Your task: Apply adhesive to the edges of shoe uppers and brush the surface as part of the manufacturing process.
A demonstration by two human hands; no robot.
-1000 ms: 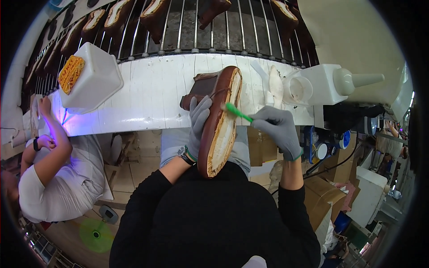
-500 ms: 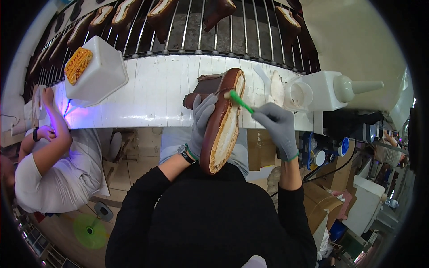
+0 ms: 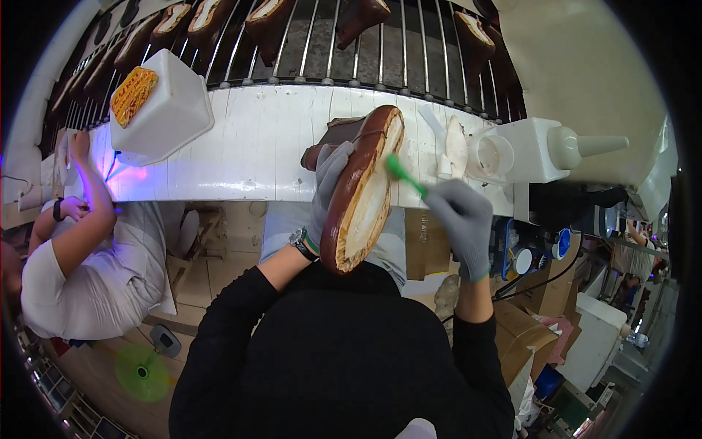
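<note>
A brown leather boot (image 3: 338,212) without an outsole is tilted in my gloved left hand (image 3: 326,192), its pale bare underside turned up and to the right. My fingers wrap its upper side, and its shaft rests toward the white bench. In my gloved right hand (image 3: 461,219) is a small green-handled brush (image 3: 406,175), pinched by the end of its handle. The brush head is at the right edge of the underside, near its middle; whether it touches cannot be told. Both gloves are grey.
Behind the white bench (image 3: 248,146), a roller rack (image 3: 307,44) carries several similar boots. A white container (image 3: 172,110) stands left. On the right are a white nozzle bottle (image 3: 530,150), a clear cup (image 3: 491,156) and a pale strip (image 3: 456,146). Another person (image 3: 95,271) sits at left.
The brush has moved from the upper edge of the boot toward the right side of its underside. My right hand has shifted slightly down and right; the boot has risen slightly.
</note>
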